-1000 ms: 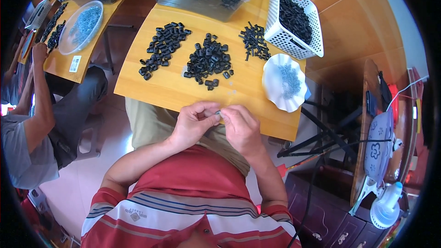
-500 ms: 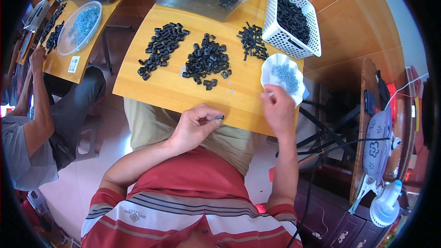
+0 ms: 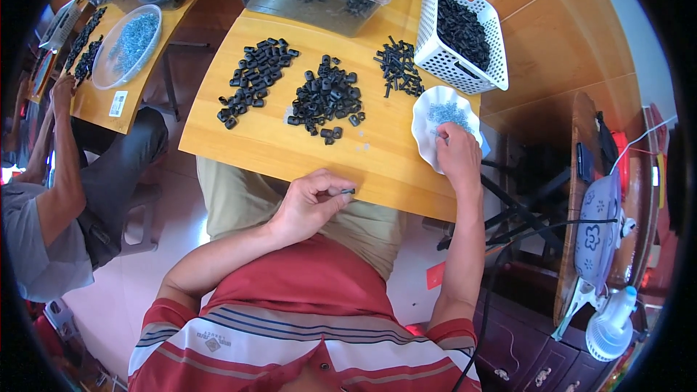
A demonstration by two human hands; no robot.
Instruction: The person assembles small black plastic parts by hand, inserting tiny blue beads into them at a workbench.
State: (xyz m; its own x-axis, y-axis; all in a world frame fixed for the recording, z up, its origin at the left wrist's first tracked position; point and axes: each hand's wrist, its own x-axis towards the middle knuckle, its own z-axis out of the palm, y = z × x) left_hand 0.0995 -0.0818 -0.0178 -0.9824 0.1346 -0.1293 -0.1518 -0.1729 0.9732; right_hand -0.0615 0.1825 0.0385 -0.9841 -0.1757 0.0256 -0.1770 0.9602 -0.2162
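My left hand (image 3: 314, 203) pinches a small black plastic part (image 3: 348, 191) between thumb and finger, just off the table's near edge. Over a white wavy-rimmed dish (image 3: 424, 147) my right hand (image 3: 459, 154) reaches down, its fingers drawn together at a heap of tiny silvery-blue metal pieces (image 3: 444, 112). Whatever those fingertips hold is hidden. Behind the dish lies a loose pile of thin black stick-like parts (image 3: 399, 67). Short black hollow plastic pieces form two groups on the table, a middle pile (image 3: 327, 98) and a left pile (image 3: 258, 72).
A clear bin (image 3: 305, 7) of black parts stands at the back of the wooden table (image 3: 254, 149). Beside it is a white perforated basket (image 3: 465, 72) of black parts. At left a person (image 3: 43, 232) sits by another table. A small fan (image 3: 610, 327) is at right.
My right hand has moved forward and right, from the dish's near edge onto the metal pieces. My left hand stays nearly in place with the black part.
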